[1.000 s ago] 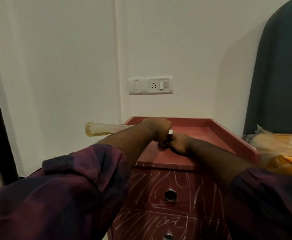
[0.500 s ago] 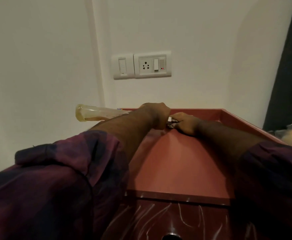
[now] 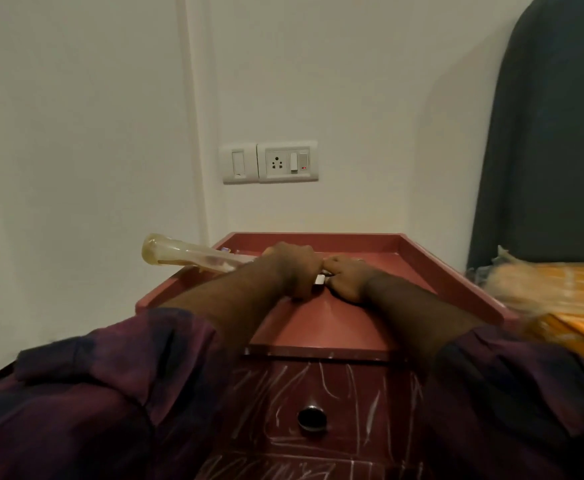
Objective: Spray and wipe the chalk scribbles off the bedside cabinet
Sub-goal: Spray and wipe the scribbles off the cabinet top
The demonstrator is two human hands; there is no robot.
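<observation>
A reddish-brown bedside cabinet (image 3: 359,323) with a raised rim stands against the wall. White chalk scribbles (image 3: 363,396) cover its drawer front around a round metal pull (image 3: 311,418). My left hand (image 3: 294,268) grips the neck of a clear spray bottle (image 3: 186,256) that lies sideways, its base pointing left past the cabinet's edge. My right hand (image 3: 347,278) pinches the bottle's white nozzle end (image 3: 319,279) between the two hands. The nozzle is mostly hidden by my fingers.
A switch and socket plate (image 3: 269,162) sits on the white wall above the cabinet. At the right are a dark upholstered headboard (image 3: 553,140) and orange bedding (image 3: 567,306). My dark purple sleeves fill the lower corners.
The view has swung back down and away, so the drawer front shows again. Both hands stay on the bottle's nozzle end above the cabinet top.
</observation>
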